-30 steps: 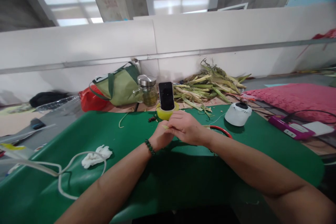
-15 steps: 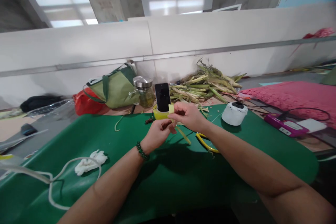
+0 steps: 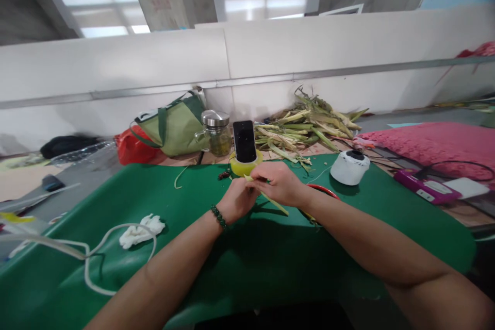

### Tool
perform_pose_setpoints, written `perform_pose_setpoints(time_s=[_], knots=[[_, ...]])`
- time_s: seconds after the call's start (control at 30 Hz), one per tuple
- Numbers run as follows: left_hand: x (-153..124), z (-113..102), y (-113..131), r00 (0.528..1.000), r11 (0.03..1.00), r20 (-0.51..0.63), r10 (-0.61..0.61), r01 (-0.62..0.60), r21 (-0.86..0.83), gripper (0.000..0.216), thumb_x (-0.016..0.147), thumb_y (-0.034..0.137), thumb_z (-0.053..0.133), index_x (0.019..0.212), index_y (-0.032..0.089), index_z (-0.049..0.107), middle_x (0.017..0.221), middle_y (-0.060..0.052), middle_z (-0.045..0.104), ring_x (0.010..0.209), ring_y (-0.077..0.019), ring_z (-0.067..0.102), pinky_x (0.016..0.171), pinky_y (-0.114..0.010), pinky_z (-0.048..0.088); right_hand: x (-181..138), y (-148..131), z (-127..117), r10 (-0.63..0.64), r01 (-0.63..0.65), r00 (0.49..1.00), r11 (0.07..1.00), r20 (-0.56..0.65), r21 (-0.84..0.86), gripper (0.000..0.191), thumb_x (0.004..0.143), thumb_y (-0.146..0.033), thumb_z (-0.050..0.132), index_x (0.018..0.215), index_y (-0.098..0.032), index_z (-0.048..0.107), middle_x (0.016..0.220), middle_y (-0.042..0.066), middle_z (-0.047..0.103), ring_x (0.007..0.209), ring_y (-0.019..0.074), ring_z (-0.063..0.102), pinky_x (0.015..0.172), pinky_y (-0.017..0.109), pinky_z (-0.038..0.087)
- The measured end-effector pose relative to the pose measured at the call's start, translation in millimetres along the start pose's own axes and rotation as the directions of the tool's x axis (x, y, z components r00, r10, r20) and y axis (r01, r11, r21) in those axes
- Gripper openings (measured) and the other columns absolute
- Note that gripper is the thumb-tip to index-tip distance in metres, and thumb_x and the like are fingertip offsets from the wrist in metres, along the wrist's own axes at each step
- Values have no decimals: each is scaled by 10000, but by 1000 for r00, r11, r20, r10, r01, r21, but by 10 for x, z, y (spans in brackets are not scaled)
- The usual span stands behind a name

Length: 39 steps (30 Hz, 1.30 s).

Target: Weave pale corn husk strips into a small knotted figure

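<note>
My left hand (image 3: 238,199), with a green bead bracelet (image 3: 218,217) at its wrist, is closed in a pinch above the green mat. My right hand (image 3: 281,184) meets it, its fingers pinched together too. Between them they hold a narrow pale yellow-green leaf strip (image 3: 277,205); one end slants down to the right, and a short tip pokes up over the fingers. Just behind the hands, a dark phone (image 3: 244,143) leans upright in a yellow tape roll (image 3: 240,167). Partly behind my right forearm lies a tool with curved red and yellow handles (image 3: 325,190).
Behind stand a green bag (image 3: 180,131), a lidded glass mug (image 3: 217,139) and a heap of long leaves (image 3: 309,124). To the right are a white-wrapped container (image 3: 349,169) and a purple power strip (image 3: 425,186). Crumpled tissue (image 3: 141,232) and a white cable (image 3: 87,273) lie left.
My right hand has lowered and closed in on my left hand. The strip's upper end, which stood up above the fingers, is now mostly hidden. The view has shifted slightly.
</note>
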<state>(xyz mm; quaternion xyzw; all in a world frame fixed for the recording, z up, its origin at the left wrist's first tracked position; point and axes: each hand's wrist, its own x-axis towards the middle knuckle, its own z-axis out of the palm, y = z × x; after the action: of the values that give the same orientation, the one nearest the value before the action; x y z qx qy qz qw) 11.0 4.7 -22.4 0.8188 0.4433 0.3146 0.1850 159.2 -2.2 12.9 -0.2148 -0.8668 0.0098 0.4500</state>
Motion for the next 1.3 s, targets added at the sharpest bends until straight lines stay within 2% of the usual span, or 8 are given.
perform_pose_setpoints(time_s=[0.2,0.6,0.73,0.93,1.03,1.1,1.23,1.3], knots=[[9,-13,80,998,972,66,-25,9,234,167,720,73,505,639,138,636,655,-54,648,638,-171,567,603,-251,399,-9,-18,15,-21,21,1000,999,-15,-26,220,866,-229,570,656,-167,561,613,5,579,580,112,494,573,220,382],[16,21,62,996,953,90,-22,-6,302,147,737,98,517,668,133,642,720,-77,668,693,-194,594,669,-276,430,-16,-54,16,-87,86,996,996,-25,-37,187,872,-183,540,690,-159,577,624,19,603,577,118,505,569,227,383],[14,36,27,999,994,15,-42,41,98,149,699,80,534,584,149,600,641,-45,615,660,-176,562,658,-269,409,-8,-42,21,-14,14,1000,1000,7,2,204,875,-204,514,684,-166,574,638,21,596,608,124,508,603,235,389],[25,-49,95,994,982,95,-62,78,-173,200,741,218,599,561,139,564,517,24,513,534,-113,481,543,-228,381,91,121,-83,353,-345,933,933,-67,105,267,802,-309,577,596,-181,463,573,-30,467,548,97,393,529,222,318],[30,-113,161,979,883,188,-81,158,-441,103,686,210,665,711,122,616,654,4,622,625,-117,553,616,-226,438,110,171,-131,377,-358,920,919,-108,164,275,783,-303,582,586,-183,434,569,-39,432,543,91,363,518,222,301],[26,-148,187,970,787,221,-102,214,-578,189,650,233,711,775,121,623,692,-5,646,659,-127,584,654,-240,466,101,182,-123,386,-367,918,914,-96,172,262,775,-291,590,588,-180,444,568,-42,432,544,89,368,523,220,307],[16,-196,178,946,744,285,-157,303,-595,288,681,384,711,662,115,610,584,-13,624,571,-133,589,609,-266,491,77,189,-69,385,-373,923,906,-24,201,180,783,-276,588,646,-168,542,614,-25,530,583,96,452,566,214,365],[18,-220,158,934,703,301,-192,345,-622,323,665,418,729,683,110,631,615,-29,653,592,-142,615,631,-279,509,78,200,-70,399,-387,917,887,6,253,120,797,-267,567,774,-160,615,728,7,619,656,110,527,622,221,414]])
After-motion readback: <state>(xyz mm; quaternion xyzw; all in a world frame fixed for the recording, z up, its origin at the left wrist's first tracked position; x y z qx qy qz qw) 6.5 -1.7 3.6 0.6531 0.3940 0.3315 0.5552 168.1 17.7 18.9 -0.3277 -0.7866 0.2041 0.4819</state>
